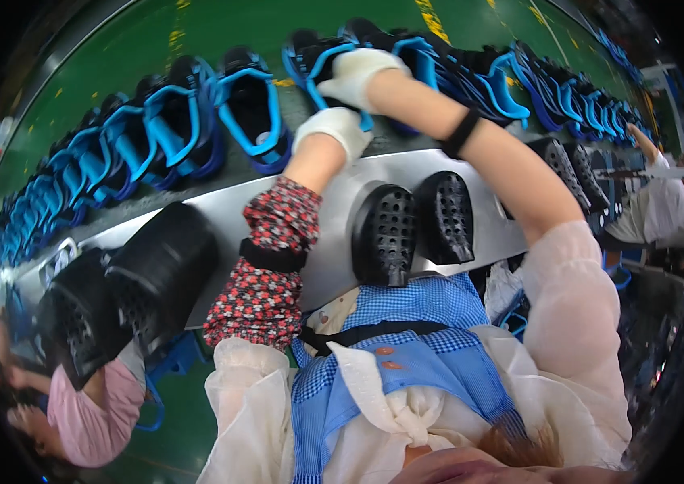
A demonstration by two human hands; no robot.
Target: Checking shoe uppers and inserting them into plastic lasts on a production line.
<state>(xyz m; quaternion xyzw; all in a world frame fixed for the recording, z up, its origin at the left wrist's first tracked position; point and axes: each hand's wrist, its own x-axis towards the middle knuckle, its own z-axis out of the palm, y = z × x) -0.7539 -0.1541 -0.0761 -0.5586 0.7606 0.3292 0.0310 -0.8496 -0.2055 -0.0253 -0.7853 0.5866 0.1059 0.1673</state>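
Note:
A black shoe with a bright blue collar [300, 71] stands in the row ahead of me, toe pointing away. My left hand [332, 131], in a white glove, is closed about its heel end. From the right, my right hand [362, 77], also white-gloved, reaches across and grips the shoe's collar; its fingertips are partly hidden. Just left of it stands another black and blue shoe [252, 109], apart from both hands. Nearer to me, two black perforated shoe lasts or moulds [386, 230] [445, 216] rest on the metal ledge [322, 262].
Long rows of black and blue shoes [173, 121] [455, 77] run along the dark bench to both sides. Large black moulds [168, 258] stand at the ledge's left, more [560, 169] at its right. One person in pink [96, 411] sits left, another in white [656, 202] right.

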